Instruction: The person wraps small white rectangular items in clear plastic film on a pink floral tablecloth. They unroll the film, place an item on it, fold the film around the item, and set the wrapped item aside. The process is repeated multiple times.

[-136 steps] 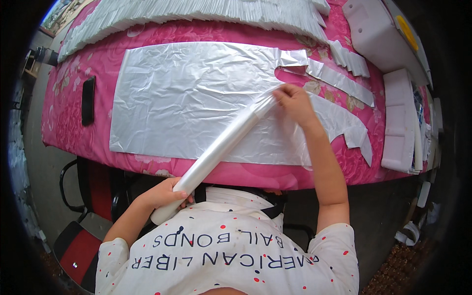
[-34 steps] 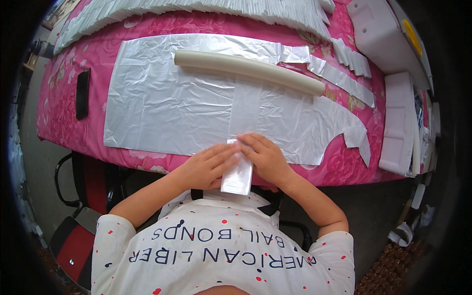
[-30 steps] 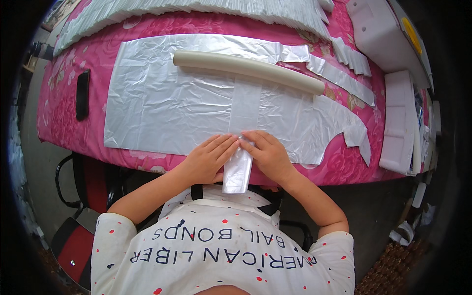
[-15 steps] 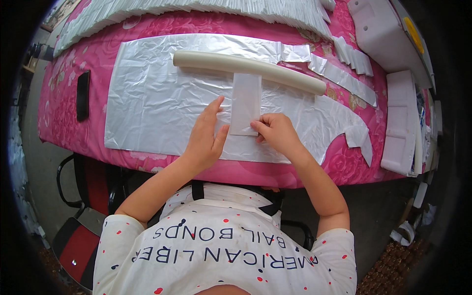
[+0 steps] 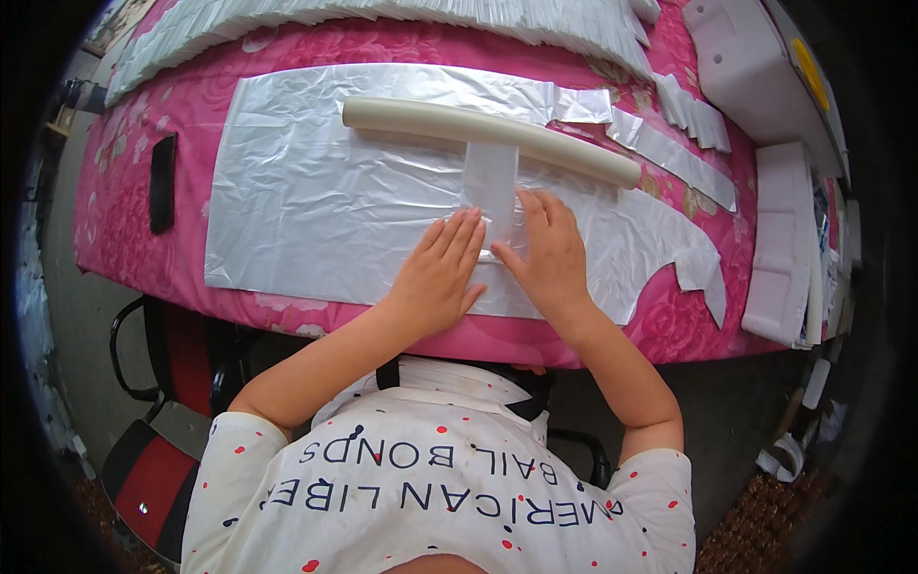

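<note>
A large silvery-white plastic sheet (image 5: 306,191) lies spread on the table, wrinkled over much of its surface. On it rests a long pale tube (image 5: 488,132), and a narrow translucent strip (image 5: 492,177) runs toward me from under or against the tube's near side. My left hand (image 5: 436,268) lies flat at the strip's lower left edge, fingers stretched out. My right hand (image 5: 552,253) rests along its right edge, fingers extended and thumb pointing in toward the strip. Between the hands the strip's near end catches the light, partly covered by fingers.
A pink flowered cloth (image 5: 115,225) covers the table. A dark oblong object (image 5: 163,182) lies at the left. Along the far edge stands a long row of white folded sheets (image 5: 382,14). Cut silvery strips (image 5: 669,158) lie at right, beside white foam boxes (image 5: 776,239).
My right hand has let go of the strip's near end and opened out along its right edge. My left hand has moved right, onto the strip's lower left side.
</note>
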Motion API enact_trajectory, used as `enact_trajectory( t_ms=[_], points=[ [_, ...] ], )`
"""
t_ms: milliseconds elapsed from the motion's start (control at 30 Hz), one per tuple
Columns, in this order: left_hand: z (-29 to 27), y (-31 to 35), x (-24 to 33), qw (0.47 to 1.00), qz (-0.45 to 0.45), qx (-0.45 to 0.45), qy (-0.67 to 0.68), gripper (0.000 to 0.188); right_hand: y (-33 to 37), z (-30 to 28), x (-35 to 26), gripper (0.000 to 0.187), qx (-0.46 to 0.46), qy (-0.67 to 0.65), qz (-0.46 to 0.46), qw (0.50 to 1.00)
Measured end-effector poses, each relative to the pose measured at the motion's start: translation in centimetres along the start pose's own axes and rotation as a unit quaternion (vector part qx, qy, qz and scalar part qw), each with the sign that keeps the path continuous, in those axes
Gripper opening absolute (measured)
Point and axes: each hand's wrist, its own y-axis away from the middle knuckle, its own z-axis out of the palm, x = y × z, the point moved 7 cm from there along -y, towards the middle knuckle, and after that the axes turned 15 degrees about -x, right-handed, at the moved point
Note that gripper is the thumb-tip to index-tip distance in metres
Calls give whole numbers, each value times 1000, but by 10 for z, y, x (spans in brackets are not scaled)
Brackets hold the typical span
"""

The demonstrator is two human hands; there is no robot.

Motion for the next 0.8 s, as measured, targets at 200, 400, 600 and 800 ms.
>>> enact_trajectory(
  t_ms=[200,400,600,800],
  points=[
    [-20,-10,0,999,13,44,-27,54,0,13,-2,43,17,96,-240,966],
    [-24,-13,-9,991,66,103,-46,38,-9,2,7,39,-6,8,-251,968],
    [-27,20,7,981,170,95,0,43,15,16,-4,29,4,10,-298,955],
    [-21,31,2,984,159,53,69,54,35,20,-14,26,-4,-39,-255,966]
  ],
)
